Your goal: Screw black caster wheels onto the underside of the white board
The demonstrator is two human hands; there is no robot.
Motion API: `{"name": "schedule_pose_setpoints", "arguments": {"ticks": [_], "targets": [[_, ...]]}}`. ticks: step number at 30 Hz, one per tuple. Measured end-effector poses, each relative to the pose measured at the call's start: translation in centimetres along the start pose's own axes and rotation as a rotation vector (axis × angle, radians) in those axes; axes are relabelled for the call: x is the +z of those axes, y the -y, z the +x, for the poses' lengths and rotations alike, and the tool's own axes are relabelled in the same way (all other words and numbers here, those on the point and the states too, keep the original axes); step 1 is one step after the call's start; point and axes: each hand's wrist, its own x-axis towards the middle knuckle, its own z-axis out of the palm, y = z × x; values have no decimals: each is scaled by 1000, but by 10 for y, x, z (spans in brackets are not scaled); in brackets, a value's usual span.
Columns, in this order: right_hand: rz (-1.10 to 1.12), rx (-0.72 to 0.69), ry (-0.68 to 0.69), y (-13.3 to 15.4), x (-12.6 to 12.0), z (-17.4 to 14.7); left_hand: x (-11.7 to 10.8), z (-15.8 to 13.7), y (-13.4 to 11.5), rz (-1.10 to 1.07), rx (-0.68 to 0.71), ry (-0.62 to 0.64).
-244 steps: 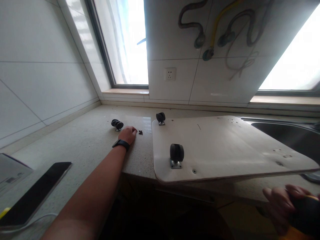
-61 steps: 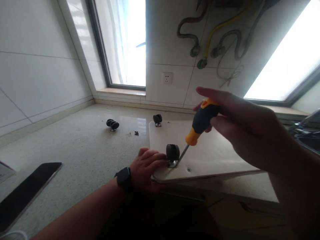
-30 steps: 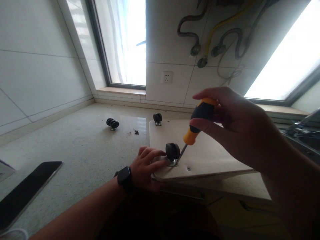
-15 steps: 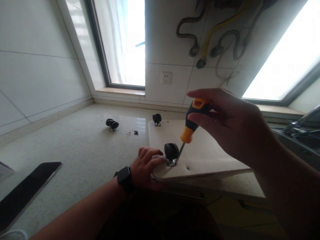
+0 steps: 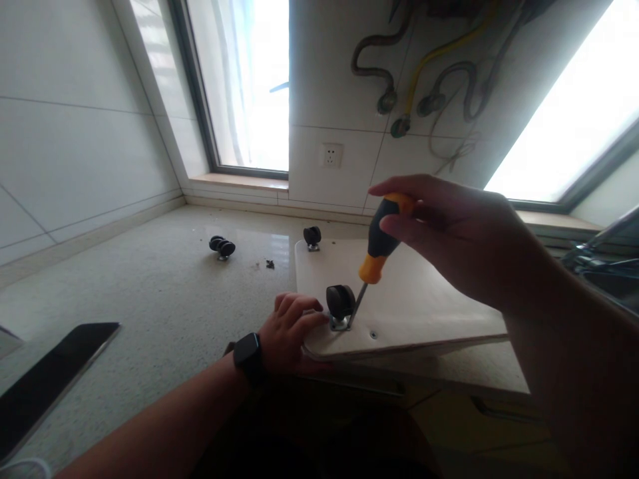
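My right hand point(image 5: 439, 233) is closed around the yellow and black handle of a screwdriver point(image 5: 380, 229). The screwdriver tilts, its shaft running down to the metal plate of a black caster wheel point(image 5: 340, 303). That caster stands at the near left corner of a white board point(image 5: 419, 286). Gripping this corner is my left hand point(image 5: 294, 326), with fingertips beside the caster's plate and a black watch on the wrist. A second caster point(image 5: 312, 236) sits at the board's far left corner. The screw under the screwdriver's tip is too small to make out.
On the speckled countertop point(image 5: 164, 286) lie a loose pair of casters point(image 5: 222, 247) and a small heap of screws point(image 5: 270, 264). A long black flat object point(image 5: 54, 372) is at left. A sink with a faucet point(image 5: 599, 253) stands at right. Pipes point(image 5: 379, 70) run along the wall.
My right hand has turned slightly on the screwdriver handle, its index finger shifting a little left. The screwdriver's tip stays at the caster plate, and my left hand keeps its place.
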Motion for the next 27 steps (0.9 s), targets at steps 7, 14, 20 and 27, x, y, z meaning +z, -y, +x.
{"name": "schedule_pose_setpoints", "arguments": {"ticks": [7,14,20,27], "targets": [[-303,-32,-16,2,-3,2,0,0,-1,-7,-5,0],[31,107,84,-8,-5,3,-1,2,-2,-14,-2,-12],[-345,111,-131,7,2,-2,-2,3,-2,-9,6,-2],[-130,41,17,4,3,-3,-3,3,-2,2,12,5]]}}
